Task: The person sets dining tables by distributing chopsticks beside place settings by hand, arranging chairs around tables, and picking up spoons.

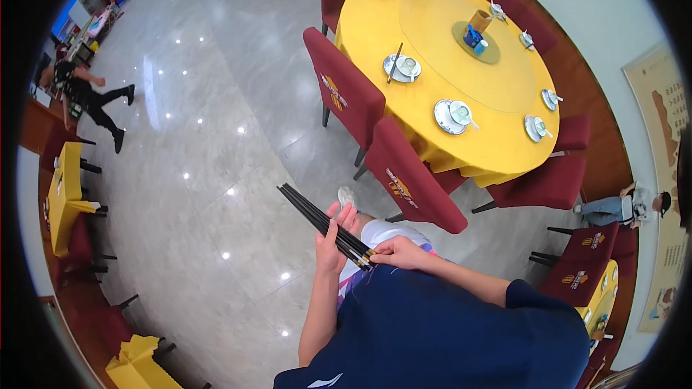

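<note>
A bundle of several black chopsticks (310,210) lies slantwise in front of my body, its thin ends toward the upper left. My left hand (331,243) supports the bundle near its middle, thumb across it and some fingers stretched out beyond. At the lower right end, by the gold-marked tips, my right hand (393,252) pinches the chopsticks. Up and to the right stands a round table with a yellow cloth (367,29). On it are place settings, among them a plate (393,74) with a bowl and a plate (445,124) with a bowl.
Red chairs (346,83) (414,180) stand between me and the round table. A person in dark clothes (79,90) walks at the far left. Another person (623,207) is by the right wall. Yellow-covered tables (66,184) line the left side.
</note>
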The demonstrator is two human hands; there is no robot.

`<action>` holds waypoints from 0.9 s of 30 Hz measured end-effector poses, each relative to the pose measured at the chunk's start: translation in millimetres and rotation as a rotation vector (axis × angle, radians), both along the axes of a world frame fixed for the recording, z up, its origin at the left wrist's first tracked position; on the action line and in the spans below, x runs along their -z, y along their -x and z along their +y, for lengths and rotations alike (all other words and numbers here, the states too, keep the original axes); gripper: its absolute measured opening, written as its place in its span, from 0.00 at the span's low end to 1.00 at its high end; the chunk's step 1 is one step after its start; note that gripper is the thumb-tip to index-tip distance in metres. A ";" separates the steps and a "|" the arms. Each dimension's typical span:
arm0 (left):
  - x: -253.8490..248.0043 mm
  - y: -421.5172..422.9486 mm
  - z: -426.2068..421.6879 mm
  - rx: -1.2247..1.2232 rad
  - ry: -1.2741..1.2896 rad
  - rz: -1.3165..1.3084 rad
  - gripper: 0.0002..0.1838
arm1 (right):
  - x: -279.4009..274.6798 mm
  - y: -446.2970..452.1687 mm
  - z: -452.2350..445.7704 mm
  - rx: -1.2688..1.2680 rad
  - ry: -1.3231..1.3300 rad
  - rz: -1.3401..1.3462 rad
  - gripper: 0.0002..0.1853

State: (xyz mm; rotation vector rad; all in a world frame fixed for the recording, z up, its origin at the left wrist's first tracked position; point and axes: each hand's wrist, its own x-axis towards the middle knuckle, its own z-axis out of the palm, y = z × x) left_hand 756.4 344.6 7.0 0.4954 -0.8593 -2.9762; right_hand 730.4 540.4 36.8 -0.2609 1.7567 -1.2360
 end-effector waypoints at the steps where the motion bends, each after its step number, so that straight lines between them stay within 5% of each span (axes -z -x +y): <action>1: 4.3 7.1 -6.3 0.002 0.021 -0.019 0.24 | 6.1 8.6 -4.7 -0.077 -0.026 0.057 0.12; 4: 13.1 34.8 -30.7 0.010 0.034 -0.097 0.24 | -7.2 58.7 -23.9 -0.104 -0.110 0.022 0.13; 9: 17.2 99.8 -74.9 -0.025 0.056 -0.182 0.17 | 4.2 233.2 -8.4 0.644 0.169 0.129 0.14; 12: 11.7 139.4 -87.4 -0.051 0.071 -0.244 0.14 | 71.7 355.1 26.2 1.019 0.181 0.099 0.15; 18: -2.5 222.1 -120.5 0.022 0.122 -0.304 0.12 | 231.5 497.0 30.2 1.151 0.282 -0.424 0.30; 22: -6.1 275.3 -139.1 0.061 0.187 -0.368 0.15 | 239.9 533.6 9.8 1.284 0.446 -0.532 0.34; 27: 5.2 336.8 -181.2 0.202 0.200 -0.381 0.13 | 269.6 559.1 3.3 1.384 0.478 -0.462 0.13</action>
